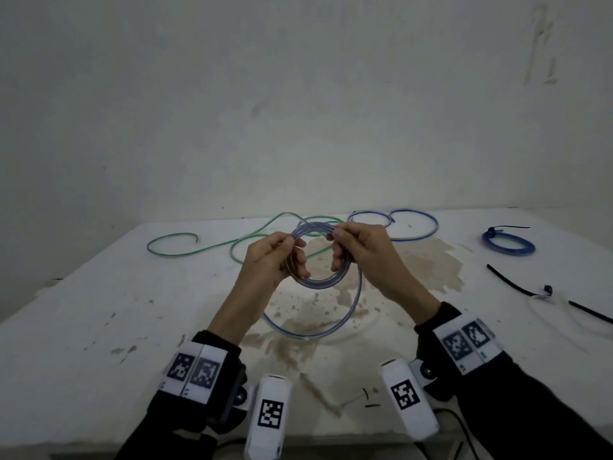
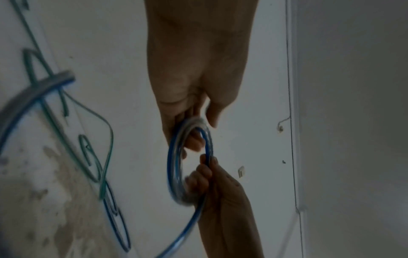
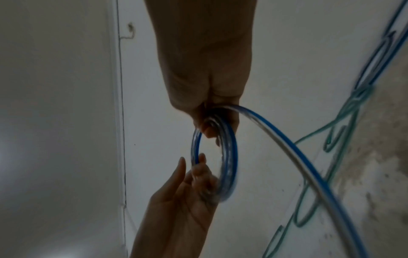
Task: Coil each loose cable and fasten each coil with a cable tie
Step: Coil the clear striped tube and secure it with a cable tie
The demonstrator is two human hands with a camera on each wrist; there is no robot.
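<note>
Above the table's middle I hold a small coil of clear cable with a blue stripe (image 1: 318, 283) upright between both hands. My left hand (image 1: 287, 257) grips its left side, fingers curled through the ring (image 2: 174, 165). On the right side my right hand (image 1: 341, 250) pinches the strands (image 3: 229, 157). The cable's loose tail (image 1: 298, 333) hangs from the right hand in a wide loop down to the table. A loose green cable (image 1: 199, 249) and a loose blue cable (image 1: 416, 232) lie at the back. Black cable ties (image 1: 510, 283) lie to the right.
A blue coil (image 1: 509, 246) fastened with a black tie lies at the far right. A pale cable (image 1: 544, 308) with a tie lies near the right edge. The white table (image 1: 99, 310) is stained brown in the middle. A wall stands close behind.
</note>
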